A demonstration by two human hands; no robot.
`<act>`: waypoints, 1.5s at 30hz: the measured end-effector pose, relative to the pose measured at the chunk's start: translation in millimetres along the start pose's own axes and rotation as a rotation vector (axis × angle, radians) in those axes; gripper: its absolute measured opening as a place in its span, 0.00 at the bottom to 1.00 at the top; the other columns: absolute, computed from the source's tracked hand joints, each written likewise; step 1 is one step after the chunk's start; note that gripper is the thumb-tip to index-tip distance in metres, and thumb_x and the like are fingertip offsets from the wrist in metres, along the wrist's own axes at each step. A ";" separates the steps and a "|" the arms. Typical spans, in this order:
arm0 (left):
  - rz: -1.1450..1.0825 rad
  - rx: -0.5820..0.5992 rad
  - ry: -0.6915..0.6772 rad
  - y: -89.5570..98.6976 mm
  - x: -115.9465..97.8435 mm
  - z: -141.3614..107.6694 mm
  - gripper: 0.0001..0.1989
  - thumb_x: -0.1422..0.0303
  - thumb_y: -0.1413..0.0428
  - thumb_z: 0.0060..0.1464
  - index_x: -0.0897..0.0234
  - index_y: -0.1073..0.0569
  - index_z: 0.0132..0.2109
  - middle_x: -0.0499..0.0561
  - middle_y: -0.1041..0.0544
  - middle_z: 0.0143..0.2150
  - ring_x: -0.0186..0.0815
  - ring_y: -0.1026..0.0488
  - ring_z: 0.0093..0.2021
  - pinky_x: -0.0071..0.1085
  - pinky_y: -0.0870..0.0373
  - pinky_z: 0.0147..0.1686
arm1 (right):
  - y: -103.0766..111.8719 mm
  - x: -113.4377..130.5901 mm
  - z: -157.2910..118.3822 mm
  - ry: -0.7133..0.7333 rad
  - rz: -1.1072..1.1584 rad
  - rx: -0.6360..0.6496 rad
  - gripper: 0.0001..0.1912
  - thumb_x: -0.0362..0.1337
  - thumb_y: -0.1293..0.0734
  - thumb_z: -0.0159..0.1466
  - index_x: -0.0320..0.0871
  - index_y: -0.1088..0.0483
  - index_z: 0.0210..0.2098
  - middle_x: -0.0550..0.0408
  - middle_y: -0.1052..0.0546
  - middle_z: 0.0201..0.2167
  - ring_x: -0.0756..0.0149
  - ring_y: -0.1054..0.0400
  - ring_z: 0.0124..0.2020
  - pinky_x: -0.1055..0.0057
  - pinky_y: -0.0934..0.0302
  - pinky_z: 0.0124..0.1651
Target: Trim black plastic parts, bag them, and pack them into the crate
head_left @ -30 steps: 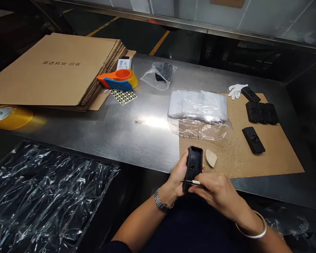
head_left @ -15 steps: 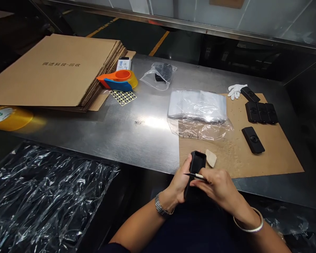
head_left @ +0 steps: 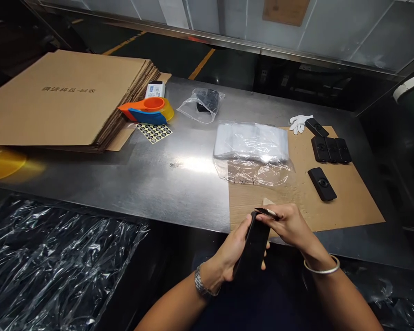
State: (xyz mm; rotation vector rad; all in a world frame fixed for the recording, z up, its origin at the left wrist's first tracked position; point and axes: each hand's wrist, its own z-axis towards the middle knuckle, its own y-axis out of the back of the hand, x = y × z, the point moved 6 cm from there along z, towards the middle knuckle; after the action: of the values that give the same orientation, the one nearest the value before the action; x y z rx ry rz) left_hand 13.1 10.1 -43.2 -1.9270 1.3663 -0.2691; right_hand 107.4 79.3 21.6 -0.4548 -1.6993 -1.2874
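Observation:
My left hand (head_left: 232, 252) is closed around a long black plastic housing (head_left: 253, 248), its fingertips showing along the far side. The housing is tilted, and a long plain face shows. In my right hand (head_left: 291, 224) is a small knife (head_left: 271, 213) with a dark pointed blade and a pale handle. Its blade lies at the top end of the housing; whether it touches the plastic I cannot tell. Partly hidden behind the right hand, a pale flat piece (head_left: 267, 201) rests on the cardboard sheet (head_left: 348, 207). One similar black housing (head_left: 322, 184) lies to the right.
Several more black housings (head_left: 332, 150) and a white glove (head_left: 299, 123) lie at the back right. Clear plastic bags (head_left: 251, 141) cover the sheet's left edge. Leftward are a bagged black part (head_left: 207, 101), a sticker sheet (head_left: 154, 132), a tape dispenser (head_left: 146, 110) and stacked cardboard (head_left: 65, 101).
The housing has turned, so its hollow opening no longer shows and a plain face does. My right hand with the knife has moved up to the top end. The view has shifted slightly.

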 end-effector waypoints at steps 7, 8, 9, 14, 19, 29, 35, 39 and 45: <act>-0.048 0.029 0.054 -0.6 2.5 1.3 0.30 0.48 0.59 0.55 0.74 0.28 0.37 0.55 0.28 0.26 0.32 0.30 0.20 0.28 0.31 0.17 | 0.5 -15.4 3.3 -0.141 0.165 -0.070 0.16 0.42 0.39 0.61 0.40 0.35 0.20 0.62 0.40 0.15 0.75 0.48 0.18 0.76 0.52 0.22; -0.065 0.039 0.020 -1.3 -1.1 1.0 0.29 0.49 0.59 0.56 0.73 0.28 0.41 0.54 0.28 0.26 0.32 0.30 0.20 0.28 0.31 0.18 | 2.7 -19.8 0.7 -0.194 0.200 -0.123 0.15 0.42 0.39 0.61 0.39 0.33 0.23 0.62 0.40 0.15 0.75 0.47 0.18 0.76 0.52 0.21; -0.077 0.044 -0.033 -1.6 -6.1 0.4 0.28 0.50 0.59 0.56 0.70 0.30 0.47 0.53 0.28 0.26 0.33 0.30 0.20 0.28 0.30 0.18 | 4.7 -24.0 -3.4 -0.249 0.227 -0.174 0.14 0.42 0.39 0.61 0.39 0.31 0.26 0.63 0.41 0.14 0.75 0.47 0.17 0.77 0.52 0.21; -0.159 -0.050 -0.348 2.9 -34.4 -6.2 0.27 0.53 0.58 0.58 0.55 0.45 0.61 0.49 0.28 0.27 0.31 0.30 0.22 0.26 0.31 0.22 | -8.1 -31.5 -35.3 -0.445 0.292 -0.175 0.14 0.42 0.40 0.60 0.37 0.30 0.34 0.64 0.41 0.12 0.75 0.47 0.14 0.77 0.53 0.18; -0.167 -0.187 -0.528 5.1 -44.8 -13.3 0.29 0.52 0.57 0.57 0.59 0.44 0.61 0.49 0.28 0.28 0.30 0.31 0.22 0.26 0.31 0.23 | -36.9 -17.9 -56.3 -0.469 0.287 -0.018 0.15 0.44 0.40 0.61 0.38 0.29 0.34 0.62 0.39 0.14 0.73 0.43 0.16 0.76 0.49 0.21; -0.054 -0.209 -0.558 8.1 -44.3 -11.3 0.29 0.51 0.55 0.55 0.59 0.41 0.60 0.49 0.27 0.28 0.30 0.30 0.24 0.25 0.30 0.24 | -38.4 -8.0 -50.5 -0.363 0.107 0.011 0.09 0.36 0.40 0.59 0.40 0.30 0.33 0.63 0.40 0.17 0.74 0.47 0.19 0.76 0.51 0.24; 0.031 -0.147 -0.387 1.0 -44.7 -2.3 0.27 0.54 0.52 0.56 0.58 0.40 0.60 0.49 0.28 0.27 0.29 0.31 0.22 0.22 0.34 0.20 | -27.2 4.4 -43.8 -0.251 -0.196 0.203 0.11 0.38 0.38 0.60 0.43 0.36 0.23 0.61 0.35 0.17 0.73 0.45 0.18 0.76 0.55 0.23; 0.036 -0.169 -0.360 -1.3 -45.6 -2.1 0.26 0.55 0.50 0.55 0.58 0.38 0.59 0.49 0.28 0.26 0.28 0.32 0.21 0.20 0.37 0.19 | -31.5 8.5 -40.6 -0.206 -0.317 0.290 0.11 0.39 0.37 0.60 0.43 0.36 0.22 0.61 0.34 0.15 0.73 0.44 0.16 0.75 0.57 0.22; 0.056 -0.179 -0.356 -1.3 -44.2 -1.6 0.27 0.55 0.49 0.54 0.58 0.38 0.59 0.48 0.28 0.26 0.28 0.32 0.22 0.20 0.36 0.19 | -39.0 3.4 -35.6 -0.214 -0.288 0.288 0.10 0.34 0.36 0.56 0.43 0.37 0.19 0.61 0.36 0.14 0.74 0.46 0.16 0.75 0.58 0.21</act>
State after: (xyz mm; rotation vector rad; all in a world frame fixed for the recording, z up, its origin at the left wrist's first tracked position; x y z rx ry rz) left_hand -5.0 48.5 -30.6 -1.9620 1.2337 0.2226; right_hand 92.7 31.7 3.7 -0.1860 -2.1536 -1.1974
